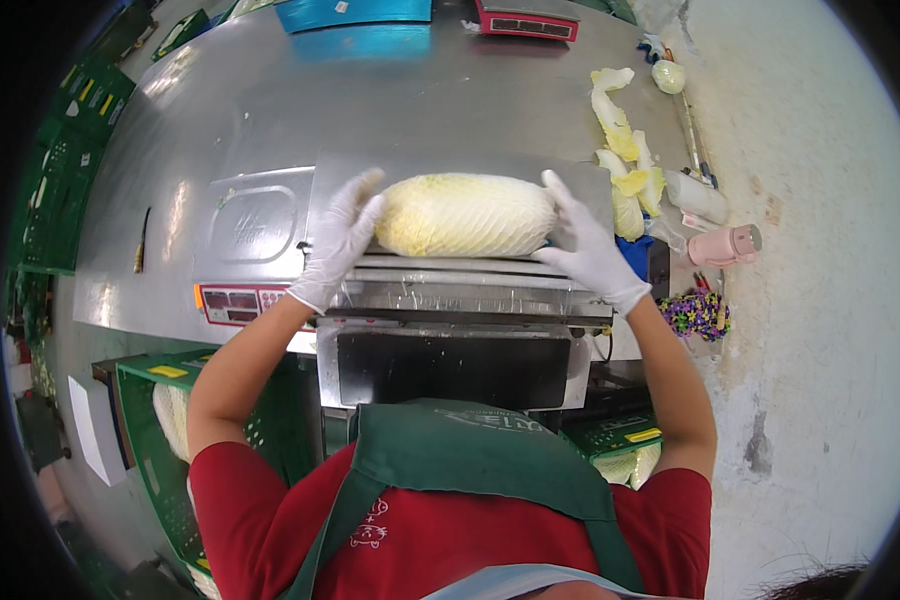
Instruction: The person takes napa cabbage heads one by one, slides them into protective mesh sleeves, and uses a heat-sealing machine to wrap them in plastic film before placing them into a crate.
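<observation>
A napa cabbage in a white foam net (469, 216) lies sideways at the rear rollers of a film-wrapping machine (450, 296). Its yellow leafy end points left. My left hand (346, 232), in a white glove, presses against that end with thumb and fingers. At the paler right end, my gloved right hand (589, 244) curls around it, fingers behind and thumb in front. The cabbage is held between both hands. Nearer my body is the machine's black heating plate (454, 369).
A weighing scale (251, 225) stands left of the machine, beyond it a small brush (141, 244). Loose cabbage leaves (626, 161), a pink flask (724, 246) and a film roll (696, 196) lie along the right wall. Green crates (146, 442) flank me below.
</observation>
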Demonstrator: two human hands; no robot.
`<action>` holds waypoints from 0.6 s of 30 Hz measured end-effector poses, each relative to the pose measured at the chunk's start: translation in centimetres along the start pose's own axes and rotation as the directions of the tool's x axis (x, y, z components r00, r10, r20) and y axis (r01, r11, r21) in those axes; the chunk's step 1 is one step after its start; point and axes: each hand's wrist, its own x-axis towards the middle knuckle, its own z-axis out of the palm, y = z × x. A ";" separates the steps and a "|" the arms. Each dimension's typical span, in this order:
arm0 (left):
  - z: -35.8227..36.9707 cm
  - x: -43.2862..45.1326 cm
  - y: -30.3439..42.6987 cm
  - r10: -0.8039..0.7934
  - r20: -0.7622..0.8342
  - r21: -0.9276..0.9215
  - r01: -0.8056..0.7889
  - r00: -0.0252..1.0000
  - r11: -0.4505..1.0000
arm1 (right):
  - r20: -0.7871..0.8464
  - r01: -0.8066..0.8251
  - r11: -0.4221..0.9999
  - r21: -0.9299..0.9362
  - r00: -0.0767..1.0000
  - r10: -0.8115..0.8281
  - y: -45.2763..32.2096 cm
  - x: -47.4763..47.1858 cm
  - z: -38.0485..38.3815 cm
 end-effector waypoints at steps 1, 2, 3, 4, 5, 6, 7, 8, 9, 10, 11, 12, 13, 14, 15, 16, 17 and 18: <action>-1.1 -0.7 3.1 0.267 -0.053 0.392 -0.226 0.962 0.892 | -0.027 0.006 0.993 -0.116 1.000 -0.009 -0.2 -0.9 -1.0; -2.6 -1.4 3.8 0.298 0.062 0.545 -0.282 0.953 0.789 | -0.004 0.066 0.938 -0.340 0.997 -0.072 -0.2 -2.1 -2.2; -4.9 -2.4 3.9 0.311 0.175 0.674 -0.344 0.934 0.654 | 0.031 0.131 0.827 -0.547 0.990 -0.137 -0.3 -3.2 -3.5; -6.9 -3.3 3.3 0.399 0.362 0.761 -0.515 0.842 0.396 | 0.080 0.199 0.685 -0.701 0.976 -0.201 0.0 -4.1 -4.1; -8.4 -4.3 2.8 0.304 0.534 0.796 -0.590 0.789 0.134 | 0.147 0.219 0.616 -0.756 0.975 -0.166 0.2 -4.8 -4.5; -8.7 -5.3 2.9 0.225 0.552 0.804 -0.584 0.803 0.110 | 0.208 0.242 0.542 -0.805 0.970 -0.124 0.3 -5.5 -4.8; -8.8 -6.0 3.0 0.144 0.566 0.810 -0.580 0.811 0.087 | 0.263 0.268 0.463 -0.845 0.962 -0.075 0.6 -6.0 -5.0; -8.6 -5.9 3.1 0.122 0.617 0.779 -0.625 0.778 0.049 | 0.321 0.357 0.455 -0.816 0.934 -0.157 1.6 -6.2 -4.8; -8.3 -5.8 3.2 0.094 0.662 0.747 -0.665 0.744 0.011 | 0.349 0.422 0.438 -0.794 0.906 -0.240 1.4 -6.0 -4.3; -7.6 -5.4 3.6 0.147 0.705 0.698 -0.715 0.694 0.029 | 0.402 0.457 0.418 -0.786 0.890 -0.217 1.4 -5.7 -3.7; -6.8 -5.0 3.3 0.197 0.721 0.665 -0.743 0.664 0.074 | 0.451 0.489 0.398 -0.776 0.872 -0.191 1.9 -5.5 -2.9; -6.0 -4.7 2.5 0.244 0.730 0.632 -0.766 0.639 0.115 | 0.443 0.496 0.397 -0.772 0.868 -0.223 2.5 -5.3 -1.9; -5.2 -4.1 1.9 0.296 0.739 0.588 -0.794 0.605 0.153 | 0.429 0.495 0.397 -0.773 0.869 -0.247 2.8 -5.3 -1.2; -4.7 -4.6 1.5 0.291 0.690 0.638 -0.747 0.663 0.187 | 0.357 0.462 0.561 -0.687 0.887 -0.293 3.1 -5.3 -1.1; -4.1 -5.1 0.8 0.309 0.587 0.643 -0.663 0.748 0.383 | 0.252 0.393 0.721 -0.571 0.920 -0.301 3.6 -5.9 -0.9; -4.3 -5.9 -0.3 0.227 0.505 0.690 -0.548 0.833 0.473 | 0.156 0.289 0.879 -0.378 0.956 -0.248 4.1 -6.6 -0.7; -4.4 -6.9 -0.9 0.130 0.417 0.725 -0.415 0.900 0.550 | 0.076 0.181 0.972 -0.147 0.982 -0.172 4.4 -7.4 -0.5; -3.9 -8.1 0.8 -0.054 0.249 0.531 -0.090 0.967 0.842 | 0.190 -0.265 0.954 0.139 0.953 0.237 2.3 -7.7 -0.8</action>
